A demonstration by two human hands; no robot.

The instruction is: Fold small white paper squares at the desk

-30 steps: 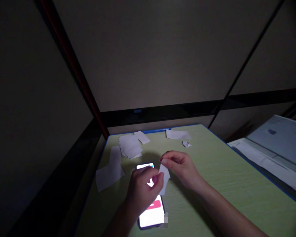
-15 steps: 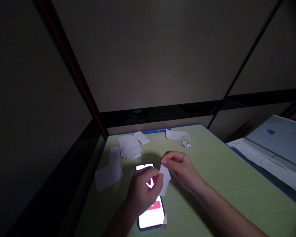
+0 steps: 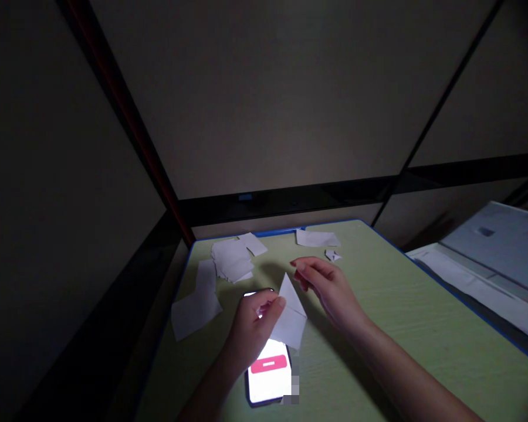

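A white sheet of folded paper with a pointed top is pinched between the thumb and fingers of my left hand. It hangs over a lit smartphone, which lies on the table and is partly covered by that hand and the paper. My right hand is just right of the paper's tip, apart from it. Its thumb and forefinger are close together with the other fingers curled, and I cannot make out anything between them.
On the green table lie a stack of white paper pieces, loose sheets at left, a paper strip at the back and a small folded paper piece. A pale panel-like object stands at right. Wall panels rise behind.
My right hand has let go of the paper's top and moved slightly up and right. The paper has turned in my left hand, so its pointed, folded face now shows.
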